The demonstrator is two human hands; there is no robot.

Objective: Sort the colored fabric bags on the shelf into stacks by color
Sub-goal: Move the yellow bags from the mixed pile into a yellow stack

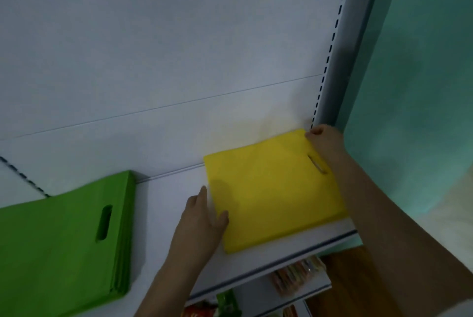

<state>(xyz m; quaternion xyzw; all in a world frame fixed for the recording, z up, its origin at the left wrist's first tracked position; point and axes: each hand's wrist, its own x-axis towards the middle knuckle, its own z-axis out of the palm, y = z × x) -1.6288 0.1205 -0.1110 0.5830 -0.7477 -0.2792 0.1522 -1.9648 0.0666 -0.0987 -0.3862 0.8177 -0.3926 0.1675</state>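
Two stacks of fabric bags are seen on one white shelf (166, 204): one green stack (58, 240) and one yellow stack (273, 188). The bags in each stack cannot be counted. One handle slot is visible per stack. Two hands are counted: left hand (202, 224), right hand (325, 142).

White shelf (174, 196): green stack (61, 247), yellow stack (271, 193).
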